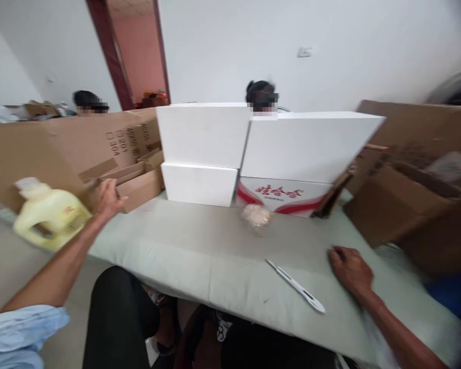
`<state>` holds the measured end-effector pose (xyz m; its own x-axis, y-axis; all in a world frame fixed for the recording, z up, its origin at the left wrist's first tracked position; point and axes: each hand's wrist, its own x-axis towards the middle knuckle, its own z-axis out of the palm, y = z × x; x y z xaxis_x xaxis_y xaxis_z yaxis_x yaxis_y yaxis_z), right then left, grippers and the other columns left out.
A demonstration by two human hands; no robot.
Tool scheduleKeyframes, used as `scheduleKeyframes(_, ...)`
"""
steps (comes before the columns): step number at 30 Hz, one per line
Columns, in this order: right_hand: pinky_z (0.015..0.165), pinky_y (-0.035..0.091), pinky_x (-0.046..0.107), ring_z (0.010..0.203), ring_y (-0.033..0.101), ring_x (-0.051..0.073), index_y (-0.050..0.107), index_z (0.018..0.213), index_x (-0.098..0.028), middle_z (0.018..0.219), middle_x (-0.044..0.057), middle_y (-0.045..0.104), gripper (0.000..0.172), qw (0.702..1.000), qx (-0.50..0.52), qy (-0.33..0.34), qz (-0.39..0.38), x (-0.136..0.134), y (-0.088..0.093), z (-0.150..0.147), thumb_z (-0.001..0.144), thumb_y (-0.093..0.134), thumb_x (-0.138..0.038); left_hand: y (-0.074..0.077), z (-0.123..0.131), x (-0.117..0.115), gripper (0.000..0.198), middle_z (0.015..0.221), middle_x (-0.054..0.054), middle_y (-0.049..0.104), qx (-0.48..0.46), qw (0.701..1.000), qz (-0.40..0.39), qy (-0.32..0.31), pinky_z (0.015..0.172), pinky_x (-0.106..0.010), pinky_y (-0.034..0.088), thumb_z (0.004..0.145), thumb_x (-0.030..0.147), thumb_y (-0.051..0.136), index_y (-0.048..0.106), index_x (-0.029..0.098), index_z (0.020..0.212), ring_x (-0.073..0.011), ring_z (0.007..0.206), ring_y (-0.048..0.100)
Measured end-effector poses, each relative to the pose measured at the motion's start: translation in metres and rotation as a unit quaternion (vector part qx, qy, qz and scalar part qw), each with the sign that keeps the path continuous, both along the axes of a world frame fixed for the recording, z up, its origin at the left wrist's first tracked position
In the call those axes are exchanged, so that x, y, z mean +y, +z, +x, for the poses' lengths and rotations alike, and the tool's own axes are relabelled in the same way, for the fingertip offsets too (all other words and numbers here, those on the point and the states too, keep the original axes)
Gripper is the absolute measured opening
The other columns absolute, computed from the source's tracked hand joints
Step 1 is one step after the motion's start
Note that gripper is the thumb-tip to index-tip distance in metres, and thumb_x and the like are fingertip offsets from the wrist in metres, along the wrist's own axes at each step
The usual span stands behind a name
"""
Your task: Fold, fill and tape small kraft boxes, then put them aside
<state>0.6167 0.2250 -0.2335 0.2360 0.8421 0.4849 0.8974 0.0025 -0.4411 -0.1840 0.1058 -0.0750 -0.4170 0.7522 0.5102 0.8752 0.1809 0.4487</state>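
Note:
My left hand (108,199) is at the near left end of a long open cardboard box (144,188), its fingers bent over the box's edge and its thumb against the outside. On the cloth-covered table (200,241), my right hand (351,269) rests with its fingers curled in; nothing shows in them. A slim silvery scalpel (295,287) lies to the left of that hand, apart from it. Farther back, a small clear-wrapped bundle (256,215) sits before a white box with red print (284,197).
A yellow jug (51,212) stands left of my left hand. White boxes (203,136) are stacked along the back. At right are open brown cartons (403,205). Cardboard panels (69,138) screen the far side, where two people's heads show.

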Motion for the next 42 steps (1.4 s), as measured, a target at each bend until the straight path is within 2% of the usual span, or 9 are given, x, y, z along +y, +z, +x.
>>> scheduleKeyframes(3, 0.084, 0.059, 0.054, 0.101, 0.074, 0.040, 0.072, 0.081, -0.028, 0.105, 0.021, 0.076, 0.038, 0.999, 0.007, 0.022, -0.036, -0.016, 0.009, -0.009, 0.078, 0.046, -0.056, 0.010, -0.020, 0.014, 0.035, 0.131, -0.017, 0.067, 0.033, 0.999, -0.041, 0.001, 0.118, -0.052, 0.045, 0.091, 0.029, 0.070, 0.064, 0.008, 0.118, -0.0441, 0.142, 0.053)
scheduleKeyframes(9, 0.084, 0.060, 0.058, 0.098, 0.073, 0.042, 0.071, 0.078, -0.027, 0.099, 0.020, 0.075, 0.036, 0.999, 0.032, 0.026, -0.022, -0.017, 0.007, -0.003, 0.075, 0.048, -0.056, -0.002, -0.027, 0.003, 0.024, 0.104, -0.016, 0.069, 0.070, 0.995, -0.068, 0.022, 0.097, -0.050, 0.053, 0.088, 0.038, 0.065, 0.070, 0.015, 0.084, -0.0411, 0.114, 0.065)
scheduleKeyframes(16, 0.071, 0.056, 0.058, 0.074, 0.069, 0.039, 0.068, 0.070, -0.030, 0.091, 0.022, 0.074, 0.035, 0.994, 0.092, 0.058, 0.026, -0.038, 0.018, -0.023, 0.079, 0.057, -0.062, -0.022, -0.006, -0.086, 0.030, 0.099, -0.012, 0.072, 0.071, 0.996, -0.055, -0.007, 0.090, -0.041, 0.055, 0.083, 0.051, 0.058, 0.067, 0.023, 0.076, -0.0306, 0.097, 0.068)
scheduleKeyframes(22, 0.079, 0.062, 0.048, 0.077, 0.069, 0.028, 0.077, 0.104, -0.022, 0.104, 0.016, 0.073, 0.054, 0.978, 0.101, 0.176, 0.055, -0.068, 0.044, -0.102, 0.092, 0.056, -0.071, -0.035, 0.069, -0.161, 0.040, 0.100, -0.007, 0.069, 0.001, 0.988, -0.017, -0.153, 0.063, -0.027, 0.052, 0.092, 0.061, 0.063, 0.074, 0.024, 0.082, -0.0252, 0.098, 0.067)
scheduleKeyframes(27, 0.100, 0.061, 0.051, 0.114, 0.071, 0.033, 0.063, 0.153, -0.028, 0.144, 0.016, 0.067, 0.080, 0.895, 0.136, 0.422, -0.036, -0.122, 0.049, -0.191, 0.090, 0.077, -0.073, -0.044, 0.137, -0.185, 0.028, 0.107, -0.010, 0.071, 0.030, 0.954, 0.045, -0.293, 0.095, -0.036, 0.058, 0.102, 0.042, 0.063, 0.080, 0.024, 0.090, -0.0253, 0.106, 0.069)
scheduleKeyframes(31, 0.129, 0.039, 0.062, 0.156, 0.046, 0.044, 0.033, 0.177, -0.030, 0.173, 0.019, 0.042, 0.130, 0.830, 0.115, 0.529, -0.135, -0.166, 0.047, -0.239, 0.072, 0.095, -0.073, -0.041, 0.169, -0.195, 0.025, 0.108, -0.010, 0.072, 0.024, 0.938, 0.044, -0.344, 0.095, -0.036, 0.056, 0.105, 0.036, 0.062, 0.078, 0.024, 0.090, -0.0246, 0.106, 0.069)
scheduleKeyframes(33, 0.134, 0.032, 0.062, 0.163, 0.035, 0.045, 0.025, 0.179, -0.028, 0.179, 0.019, 0.033, 0.139, 0.807, 0.136, 0.555, -0.150, -0.180, 0.049, -0.251, 0.069, 0.097, -0.073, -0.031, 0.175, -0.196, 0.025, 0.108, -0.010, 0.071, 0.000, 0.932, 0.023, -0.360, 0.093, -0.035, 0.057, 0.104, 0.038, 0.062, 0.075, 0.023, 0.089, -0.0242, 0.104, 0.068)
scheduleKeyframes(38, 0.129, 0.041, 0.057, 0.161, 0.038, 0.041, 0.024, 0.179, -0.033, 0.177, 0.011, 0.040, 0.121, 0.730, 0.294, 0.578, -0.218, -0.202, 0.070, -0.253, 0.083, 0.086, -0.073, -0.002, 0.171, -0.178, 0.031, 0.106, -0.007, 0.070, -0.097, 0.924, -0.049, -0.367, 0.084, -0.029, 0.056, 0.100, 0.047, 0.063, 0.069, 0.020, 0.086, -0.0220, 0.100, 0.067)
scheduleKeyframes(42, 0.120, 0.051, 0.051, 0.151, 0.051, 0.037, 0.046, 0.169, -0.033, 0.165, 0.008, 0.056, 0.095, 0.702, 0.390, 0.522, -0.289, -0.209, 0.080, -0.238, 0.088, 0.083, -0.068, 0.000, 0.167, -0.154, 0.037, 0.085, -0.001, 0.064, -0.190, 0.916, -0.073, -0.346, 0.076, -0.031, 0.056, 0.096, 0.057, 0.068, 0.067, 0.019, 0.094, -0.0187, 0.080, 0.065)
